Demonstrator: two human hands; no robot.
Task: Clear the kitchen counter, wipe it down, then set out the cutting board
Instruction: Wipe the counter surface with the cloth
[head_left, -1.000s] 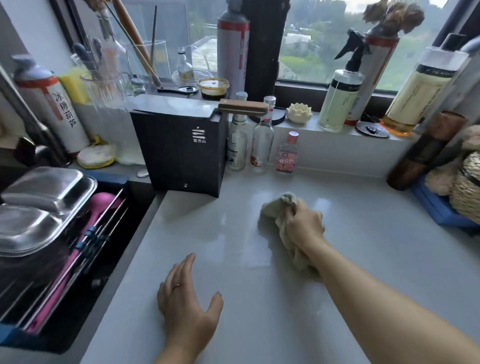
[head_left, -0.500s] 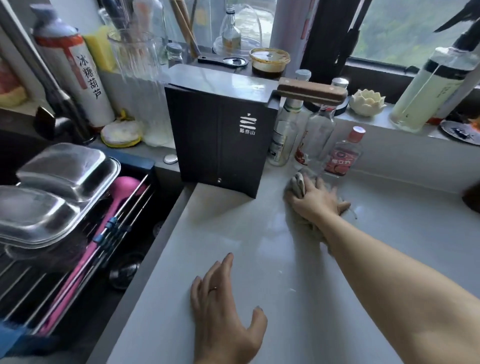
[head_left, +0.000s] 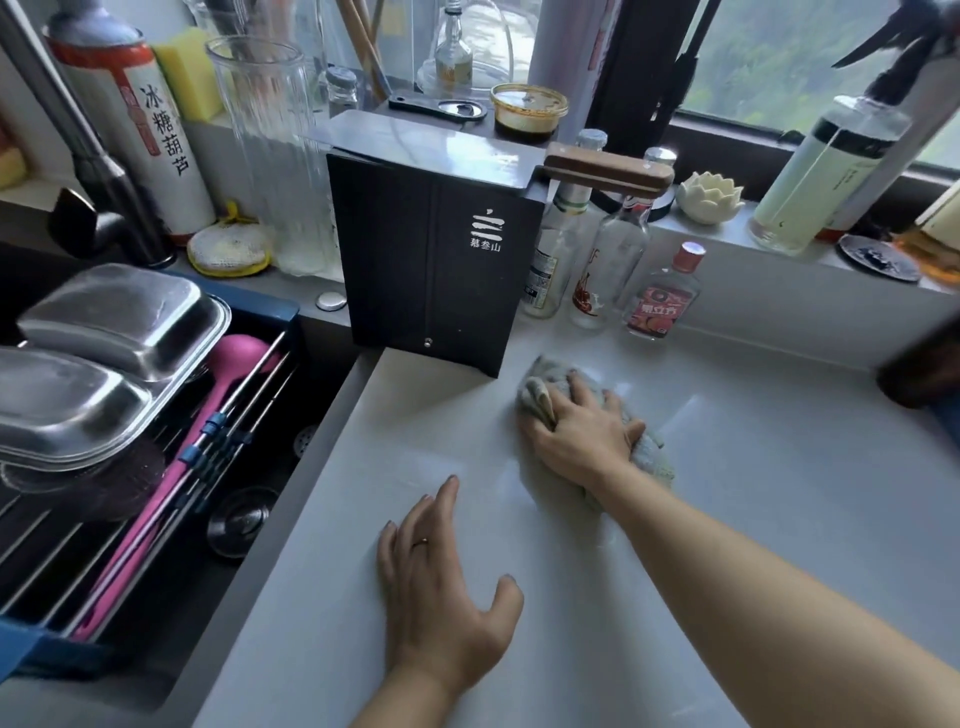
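A pale grey-green cloth (head_left: 540, 395) lies bunched on the white counter (head_left: 753, 493), just in front of the black knife block. My right hand (head_left: 582, 439) presses down on the cloth, fingers spread over it and gripping it. Nearer to me, my left hand (head_left: 441, 592) rests flat on the counter, fingers apart, holding nothing. No cutting board can be picked out in view.
A black knife block (head_left: 431, 270) with a wooden-handled cleaver (head_left: 608, 171) stands at the back. Three small bottles (head_left: 660, 296) line the wall beside it. The sink at left holds a rack with steel trays (head_left: 104, 332) and a pink ladle (head_left: 208, 431). The sill carries bottles and jars.
My right hand has slid the cloth back from the bottles toward me along the counter. The left hand stays flat in place. The view has come closer.
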